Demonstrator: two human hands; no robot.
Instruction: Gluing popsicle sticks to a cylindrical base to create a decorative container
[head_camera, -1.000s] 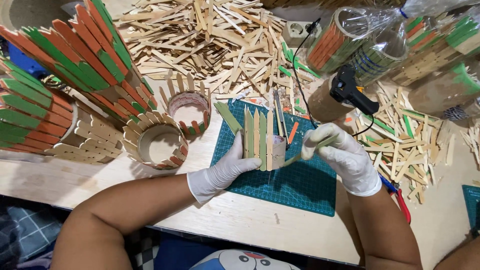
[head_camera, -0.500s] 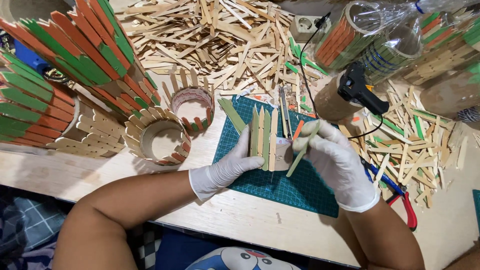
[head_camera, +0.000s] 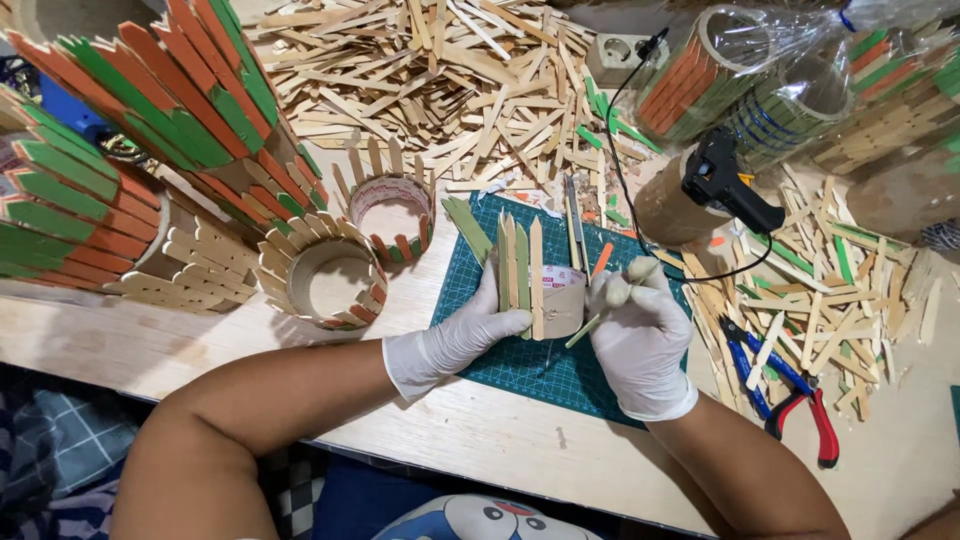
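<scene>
From my seat, nearest the camera, my left hand (head_camera: 455, 340) lies over the green cutting mat (head_camera: 520, 375), fingers spread and pressing a short row of upright sticks against a cardboard ring (head_camera: 562, 300) at the mat's centre. At about three o'clock from it, my right hand (head_camera: 640, 335) is closed around a single wooden stick (head_camera: 590, 325), its tip aimed down-left at the ring. I judge the step in hand to be cladding the ring stick by stick; the next move calls for seating this stick flush beside the last one while the left hand keeps the row square. Further out, at ten o'clock, sit two finished small rings (head_camera: 325, 275), and beyond them tall orange-and-green stick cylinders (head_camera: 150, 110). At one o'clock a black glue gun (head_camera: 725, 180) rests on a cardboard roll, and at four o'clock blue and red pliers (head_camera: 790, 395) lie among loose sticks. At twelve o'clock is the big stick pile (head_camera: 440, 70). The ring's far side is hidden by the sticks, and I cannot make out any glue on the stick.
</scene>
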